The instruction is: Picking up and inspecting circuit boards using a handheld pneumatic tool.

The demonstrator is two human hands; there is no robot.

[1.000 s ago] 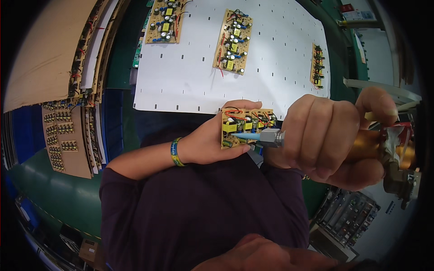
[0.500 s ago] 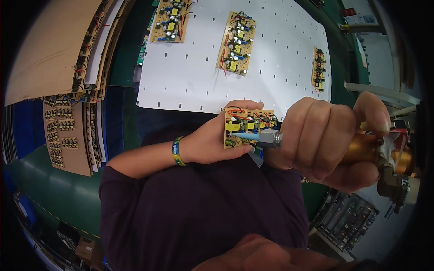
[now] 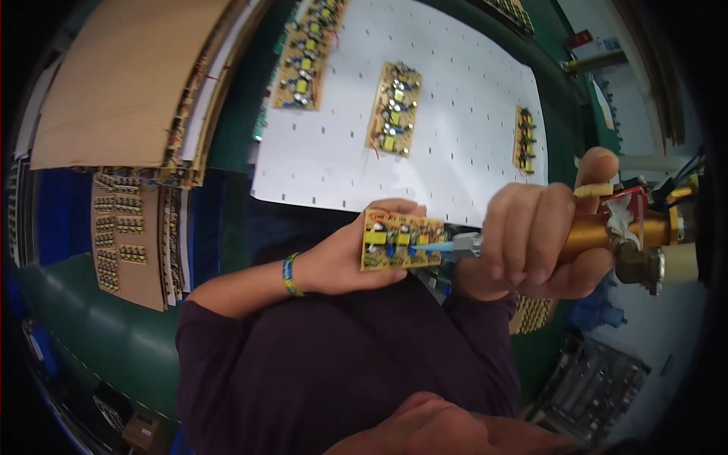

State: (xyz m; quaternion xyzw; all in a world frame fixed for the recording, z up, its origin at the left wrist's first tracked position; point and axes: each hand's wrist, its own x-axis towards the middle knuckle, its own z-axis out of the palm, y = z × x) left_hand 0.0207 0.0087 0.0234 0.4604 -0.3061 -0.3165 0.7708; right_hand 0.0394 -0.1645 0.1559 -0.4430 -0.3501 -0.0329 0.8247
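My left hand [image 3: 334, 259] grips a tan circuit board [image 3: 375, 262] by its left end, thumb and fingers along the two long edges. Yellow transformers, round capacitors and red wires crowd its upper face. My right hand [image 3: 527, 239] is wrapped round a dispensing gun with a gold-coloured barrel [image 3: 582, 236] and a metal fitting at the front. Its pale blue tapered nozzle [image 3: 436, 246] points left, with the tip over the components near the board's middle. Whether the tip touches them I cannot tell.
Ahead lies a white sheet [image 3: 447, 114] with dark marks. On it rest a middle board [image 3: 394, 114], a left board [image 3: 303, 72] and a right board [image 3: 525, 144]. Stacked cardboard [image 3: 121, 83] with boards between layers stands at left. A frame of electronics [image 3: 591, 383] sits lower right.
The nozzle tip has shifted from the board's left end toward its middle. Both hands keep their holds. The whole view has shifted, with the sheet and its boards appearing lower.
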